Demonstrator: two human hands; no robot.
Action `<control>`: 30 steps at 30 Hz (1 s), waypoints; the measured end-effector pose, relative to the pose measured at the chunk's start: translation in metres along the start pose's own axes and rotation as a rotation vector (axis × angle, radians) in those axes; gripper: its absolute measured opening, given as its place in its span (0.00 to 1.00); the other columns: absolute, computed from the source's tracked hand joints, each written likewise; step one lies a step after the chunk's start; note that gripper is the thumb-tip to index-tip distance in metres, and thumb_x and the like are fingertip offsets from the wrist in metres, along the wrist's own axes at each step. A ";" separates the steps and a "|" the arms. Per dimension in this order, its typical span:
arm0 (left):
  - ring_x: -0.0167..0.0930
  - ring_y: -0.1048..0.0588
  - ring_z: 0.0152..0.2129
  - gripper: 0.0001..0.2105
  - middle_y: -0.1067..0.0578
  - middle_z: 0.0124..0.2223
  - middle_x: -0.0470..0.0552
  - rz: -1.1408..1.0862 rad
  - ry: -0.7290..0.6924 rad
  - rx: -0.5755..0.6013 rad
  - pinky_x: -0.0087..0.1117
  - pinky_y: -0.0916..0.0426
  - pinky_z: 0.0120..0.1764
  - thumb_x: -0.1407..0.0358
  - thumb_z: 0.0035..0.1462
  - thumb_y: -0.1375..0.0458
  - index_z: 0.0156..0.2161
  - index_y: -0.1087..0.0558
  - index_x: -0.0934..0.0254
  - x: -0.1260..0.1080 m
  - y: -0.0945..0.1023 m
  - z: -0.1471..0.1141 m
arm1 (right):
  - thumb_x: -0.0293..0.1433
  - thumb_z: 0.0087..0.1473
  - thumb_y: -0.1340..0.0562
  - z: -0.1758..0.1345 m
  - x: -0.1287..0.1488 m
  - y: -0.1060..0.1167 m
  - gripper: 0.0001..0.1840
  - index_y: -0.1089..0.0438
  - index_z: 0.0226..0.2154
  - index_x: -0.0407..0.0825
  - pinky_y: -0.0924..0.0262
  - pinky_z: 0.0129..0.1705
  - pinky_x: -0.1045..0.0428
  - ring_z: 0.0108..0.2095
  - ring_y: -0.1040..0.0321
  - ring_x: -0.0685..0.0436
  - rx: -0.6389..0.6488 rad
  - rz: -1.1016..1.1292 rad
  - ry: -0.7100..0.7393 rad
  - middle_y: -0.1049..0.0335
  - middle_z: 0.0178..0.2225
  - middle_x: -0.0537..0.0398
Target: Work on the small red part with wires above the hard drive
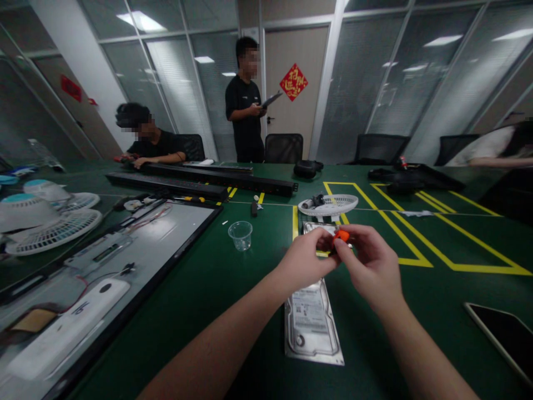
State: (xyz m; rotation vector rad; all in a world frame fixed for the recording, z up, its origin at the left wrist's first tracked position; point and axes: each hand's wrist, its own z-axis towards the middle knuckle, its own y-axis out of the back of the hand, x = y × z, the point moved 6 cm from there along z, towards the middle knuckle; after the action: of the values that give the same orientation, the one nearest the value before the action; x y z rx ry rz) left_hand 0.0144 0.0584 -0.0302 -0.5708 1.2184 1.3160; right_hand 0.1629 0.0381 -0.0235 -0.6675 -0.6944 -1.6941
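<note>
Above the green tabletop, my left hand (pixel 310 255) and my right hand (pixel 370 261) meet, with the fingers of both closed around a small orange object (pixel 342 236). A dark part shows beneath the orange; its kind is hidden by my fingers. Below my hands a silver hard drive (pixel 312 322) lies flat with its label side up. Just beyond them is a second metal drive (pixel 318 227), partly covered by my hands. A clear plastic cup (pixel 240 236) stands to the left of my left hand.
On the left lies a large opened panel (pixel 179 222) near white fan grilles (pixel 79 228). Long black bars (pixel 216 180) lie farther back. A white round grille (pixel 333 205) holds small parts. A phone (pixel 506 333) rests at right. Other people are around the table.
</note>
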 end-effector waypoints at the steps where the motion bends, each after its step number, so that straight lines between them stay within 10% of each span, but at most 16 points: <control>1: 0.37 0.16 0.45 0.13 0.14 0.48 0.57 -0.001 0.011 -0.002 0.38 0.23 0.50 0.69 0.59 0.31 0.49 0.21 0.66 0.001 0.000 0.000 | 0.34 0.62 0.26 0.000 0.000 0.000 0.12 0.22 0.48 0.55 0.22 0.45 0.44 0.41 0.20 0.40 -0.012 0.000 0.006 0.19 0.42 0.51; 30: 0.39 0.17 0.44 0.13 0.14 0.48 0.58 0.004 -0.032 0.015 0.37 0.24 0.48 0.67 0.59 0.31 0.48 0.20 0.68 -0.001 -0.001 -0.001 | 0.35 0.62 0.26 0.000 -0.001 0.001 0.11 0.22 0.47 0.55 0.22 0.45 0.43 0.42 0.20 0.39 -0.013 -0.004 -0.007 0.20 0.42 0.52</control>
State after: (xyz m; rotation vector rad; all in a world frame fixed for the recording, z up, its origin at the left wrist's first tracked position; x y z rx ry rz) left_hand 0.0148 0.0570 -0.0296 -0.5347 1.2031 1.3133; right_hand 0.1635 0.0384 -0.0241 -0.6818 -0.6899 -1.7021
